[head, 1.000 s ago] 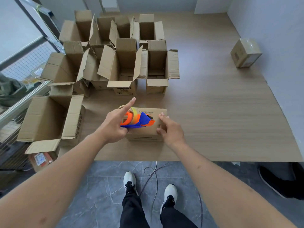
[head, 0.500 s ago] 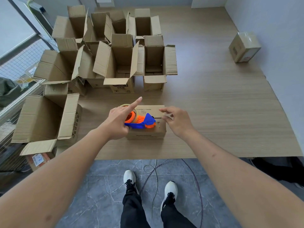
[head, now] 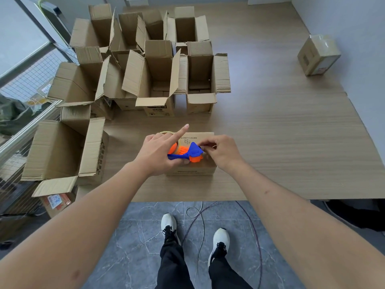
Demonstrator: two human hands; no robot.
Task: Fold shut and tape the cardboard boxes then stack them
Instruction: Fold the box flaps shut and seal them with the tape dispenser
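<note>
At the worktop's near edge, the left hand grips the tape dispenser over a folded-shut box, forefinger outstretched; the right hand pinches at its tip, apparently for the tape end; best drawn taut, centred along the seam.

The hands and dispenser hide most of the box top, and its print is too small to read.

Left hand gripping, right hand perhaps pinching
</note>
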